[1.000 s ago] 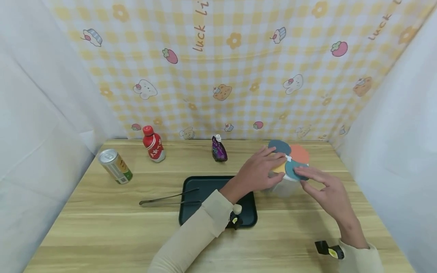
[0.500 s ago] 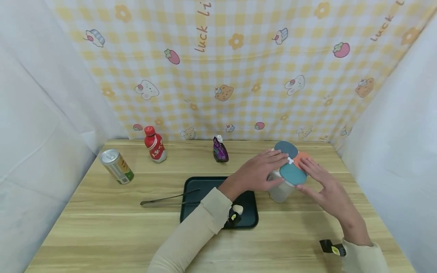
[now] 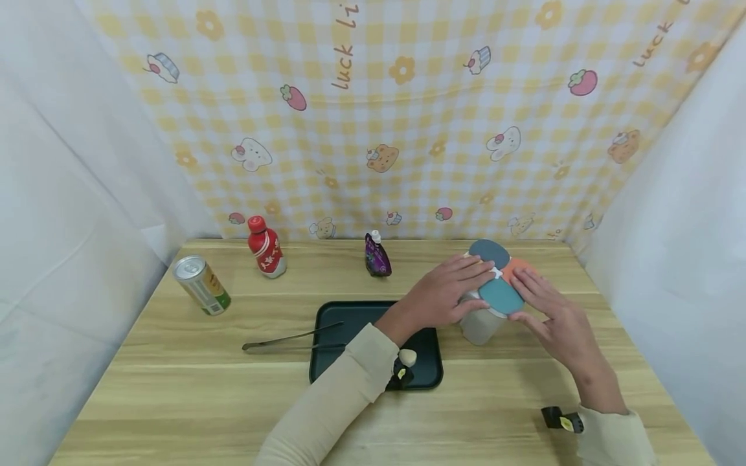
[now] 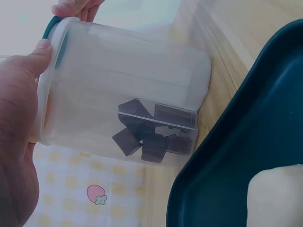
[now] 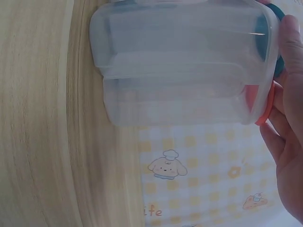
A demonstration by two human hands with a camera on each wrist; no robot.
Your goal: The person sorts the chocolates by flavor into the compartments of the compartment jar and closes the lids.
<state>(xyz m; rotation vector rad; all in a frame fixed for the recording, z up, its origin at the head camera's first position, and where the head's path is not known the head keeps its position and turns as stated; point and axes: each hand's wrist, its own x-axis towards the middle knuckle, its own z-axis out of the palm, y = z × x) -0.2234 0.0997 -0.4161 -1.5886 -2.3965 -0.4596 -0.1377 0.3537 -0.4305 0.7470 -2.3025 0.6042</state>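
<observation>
A clear plastic storage container (image 3: 479, 329) stands upright at the table's right side. Its round lid has petal-shaped flaps: a teal flap (image 3: 501, 298), a navy flap (image 3: 488, 251) and an orange flap (image 3: 510, 266). My left hand (image 3: 445, 291) lies over the lid's left side with straight fingers, its thumb at the rim. From the right, the straight fingers of my right hand (image 3: 556, 317) press on the orange flap, the thumb near the teal one. In the left wrist view, dark brown cubes (image 4: 154, 147) lie in one compartment. The right wrist view shows another compartment (image 5: 175, 99) without cubes.
Left of the container is a dark tray (image 3: 367, 312) with a pale rounded lump (image 3: 408, 357) on it. Metal tongs (image 3: 247, 347) lean over its left edge. A purple pouch (image 3: 377, 257), a red bottle (image 3: 267, 251) and a can (image 3: 202, 286) stand farther back.
My right fingers have shifted from the teal flap to the orange one. The left hand has spread flatter over the lid, covering the yellow flap. The container has turned a little.
</observation>
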